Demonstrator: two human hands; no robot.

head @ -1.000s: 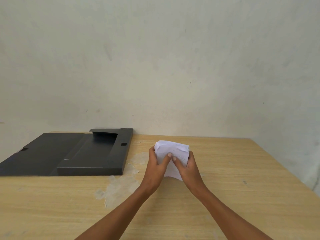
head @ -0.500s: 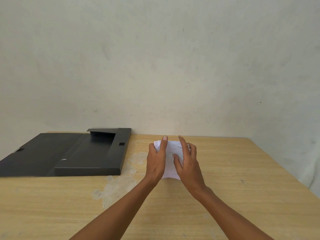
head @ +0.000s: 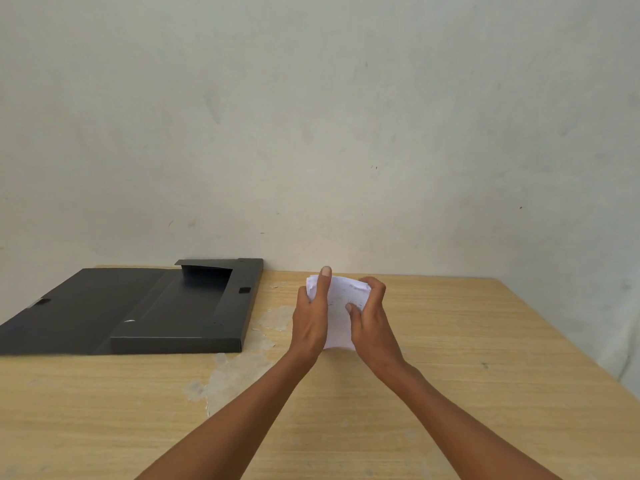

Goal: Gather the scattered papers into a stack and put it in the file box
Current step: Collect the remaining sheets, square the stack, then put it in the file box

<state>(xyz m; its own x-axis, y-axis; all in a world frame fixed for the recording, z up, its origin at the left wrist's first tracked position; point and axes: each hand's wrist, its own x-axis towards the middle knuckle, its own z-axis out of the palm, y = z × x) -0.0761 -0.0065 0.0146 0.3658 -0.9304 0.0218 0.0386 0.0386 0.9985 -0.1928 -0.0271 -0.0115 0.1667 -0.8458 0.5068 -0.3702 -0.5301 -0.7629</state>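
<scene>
A small stack of white papers [head: 341,301] rests on the wooden table [head: 450,393] near its far edge, held between both hands. My left hand [head: 311,315] grips the stack's left side, one finger stretched up along its far left corner. My right hand [head: 369,315] curls over the right side, fingers bent around the far right corner and the thumb on the top sheet. The black file box [head: 180,306] lies open to the left of the stack, its shallow tray toward me and its lid flat on the table further left.
A pale plaster wall stands right behind the table. Worn, whitish patches [head: 242,362] mark the tabletop between the box and my hands. The table's right edge runs diagonally at the far right.
My right fingers, stretched flat over the papers half a second ago, have curled around the stack's right corner. My left hand keeps its hold, with one finger still extended.
</scene>
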